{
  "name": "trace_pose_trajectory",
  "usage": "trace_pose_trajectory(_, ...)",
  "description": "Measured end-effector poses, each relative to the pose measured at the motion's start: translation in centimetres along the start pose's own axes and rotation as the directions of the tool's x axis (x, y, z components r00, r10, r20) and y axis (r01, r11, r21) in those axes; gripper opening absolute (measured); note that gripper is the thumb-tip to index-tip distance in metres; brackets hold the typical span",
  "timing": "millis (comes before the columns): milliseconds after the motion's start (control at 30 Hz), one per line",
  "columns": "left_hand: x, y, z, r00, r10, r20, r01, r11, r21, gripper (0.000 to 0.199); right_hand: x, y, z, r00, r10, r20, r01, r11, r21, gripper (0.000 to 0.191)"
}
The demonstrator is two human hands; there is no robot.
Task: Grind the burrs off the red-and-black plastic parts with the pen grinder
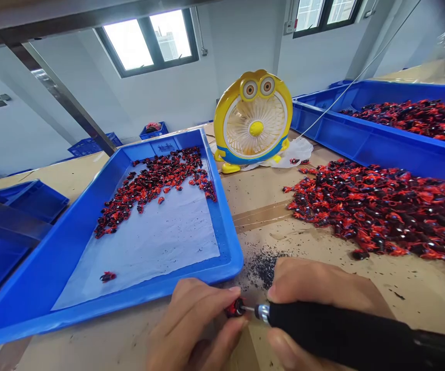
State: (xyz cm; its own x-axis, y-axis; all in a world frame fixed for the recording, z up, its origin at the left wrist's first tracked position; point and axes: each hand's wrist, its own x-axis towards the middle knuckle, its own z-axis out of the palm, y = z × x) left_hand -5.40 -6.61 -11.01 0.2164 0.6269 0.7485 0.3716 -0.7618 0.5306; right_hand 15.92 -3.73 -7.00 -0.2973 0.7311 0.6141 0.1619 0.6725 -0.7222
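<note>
Pinching hand: the left hand (191, 322), bottom centre, closed on the part with one digit above and one below.
Part: small, red and black (232, 309), between the left fingertips at bottom centre, just below the near right corner of the tray; the fingers cover much of it.
Tool hand: the right hand (328, 286), lower right, wrapped around the tool close behind its silver collar (263, 313).
Tool: black, thick-bodied (346, 330), running off toward the lower right edge; its thin shaft (249, 308) points left and meets the part's dark end. Whether it goes inside, I cannot tell.
Feel: judging by its look, the part is light, with a stiff dark body, perhaps slippery where it shines; the red bits seem thinner and likelier to bend or tear.
Where to hold: best by the sides of the body, fingertips clear of the shaft; the tool, likely heavier, just behind the collar.
Tray: blue (228, 226), left of centre on the bench (114, 337), lined with a white sheet (176, 232); many pieces (149, 180) cluster toward its far end, with a lone piece (107, 276) lower left.
Pile: red and black (377, 206), right side, on the bench beside a blue bin (384, 136).
Specks: black (263, 268), scattered just above the right hand.
Fan: yellow (256, 129), upper centre, upright.
</note>
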Motion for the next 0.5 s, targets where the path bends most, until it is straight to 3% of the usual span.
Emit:
trace_pose_trajectory(167,0.1,0.0,-0.4,0.999,0.034,0.010,-0.034,0.999,-0.001,0.043,-0.3,-0.1,-0.1,1.000,0.019,0.007,-0.019,1.000,0.006,0.019)
trace_pose_trajectory(333,0.0,0.1,-0.1,1.000,-0.019,-0.020,0.019,1.000,0.020,0.037,-0.8,-0.3,-0.5,1.000,0.007,0.026,-0.005,0.997,-0.074,0.021)
trace_pose_trajectory(500,0.0,0.3,-0.2,1.000,-0.030,0.008,0.030,0.999,0.032,0.039,-0.6,0.3,0.6,0.996,-0.036,-0.086,0.034,0.999,-0.033,0.016)
